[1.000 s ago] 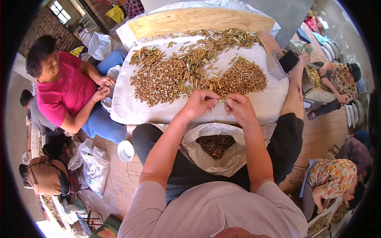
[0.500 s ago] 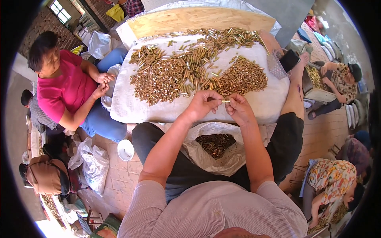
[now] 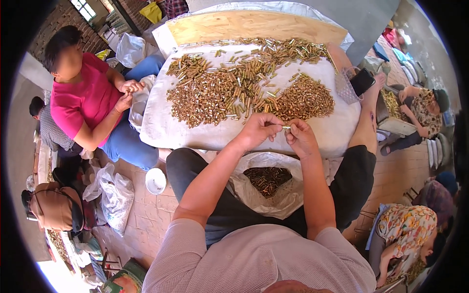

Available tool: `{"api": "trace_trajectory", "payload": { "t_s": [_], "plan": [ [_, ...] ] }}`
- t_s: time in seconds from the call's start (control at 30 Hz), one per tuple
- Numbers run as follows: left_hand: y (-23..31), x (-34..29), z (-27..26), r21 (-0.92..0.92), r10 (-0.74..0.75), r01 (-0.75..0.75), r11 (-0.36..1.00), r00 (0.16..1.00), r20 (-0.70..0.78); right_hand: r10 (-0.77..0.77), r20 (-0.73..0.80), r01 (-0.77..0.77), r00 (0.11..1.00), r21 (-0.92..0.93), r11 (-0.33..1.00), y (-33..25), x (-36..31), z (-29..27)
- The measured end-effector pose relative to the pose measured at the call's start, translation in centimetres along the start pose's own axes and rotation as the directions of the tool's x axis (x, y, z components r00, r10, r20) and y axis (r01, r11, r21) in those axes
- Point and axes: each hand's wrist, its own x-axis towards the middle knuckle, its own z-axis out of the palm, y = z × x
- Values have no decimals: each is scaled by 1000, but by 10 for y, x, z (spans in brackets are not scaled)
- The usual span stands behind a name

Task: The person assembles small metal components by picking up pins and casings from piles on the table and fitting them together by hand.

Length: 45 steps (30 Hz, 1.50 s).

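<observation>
Between both hands, just past the near edge of the white-covered table (image 3: 188, 137), is one thin brass-coloured metal piece (image 3: 286, 127). My left hand (image 3: 263, 130) pinches one end. The fingers of my right hand (image 3: 299, 134) close on the other end. Its exact kind is too small to tell, and the fingertips cover much of it. Just beyond the hands lie a pile of small coppery metal pieces (image 3: 309, 97) and a bigger coppery pile (image 3: 200, 100) to the left. Longer brass-coloured cylinders (image 3: 254, 80) are strewn between and behind them.
In my lap an open white sack (image 3: 239, 188) holds dark metal pieces (image 3: 267, 180). A wooden board (image 3: 259, 27) closes the table's far side. A person in pink (image 3: 85, 100) works at the left. A white bucket (image 3: 156, 181) stands on the floor; a phone (image 3: 362, 82) lies at right.
The view has shifted slightly, so the table sits a little farther right. Both hands still pinch the brass-coloured piece. The person in pink has brought their hands closer together.
</observation>
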Motion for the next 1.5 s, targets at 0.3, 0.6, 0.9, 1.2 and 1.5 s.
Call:
{"api": "trace_trajectory", "payload": {
  "t_s": [0.3,0.6,0.9,1.2,1.5],
  "plan": [
    [-4,6,-70,916,360,-92,391,931,-60,100,47,-59,994,-537,842,-7,3,11],
    [-21,4,-92,937,248,347,38,905,-345,-203,254,265,946,-964,27,24,14,13],
    [-31,8,-97,938,115,311,151,937,-329,-289,180,103,940,-959,-265,51,22,9],
    [-38,7,-101,955,181,171,242,959,-218,-334,211,197,919,-977,-76,39,16,22],
    [-22,10,-88,842,184,136,523,946,-267,-227,-143,-6,963,-857,515,35,17,6]
  ]
}}
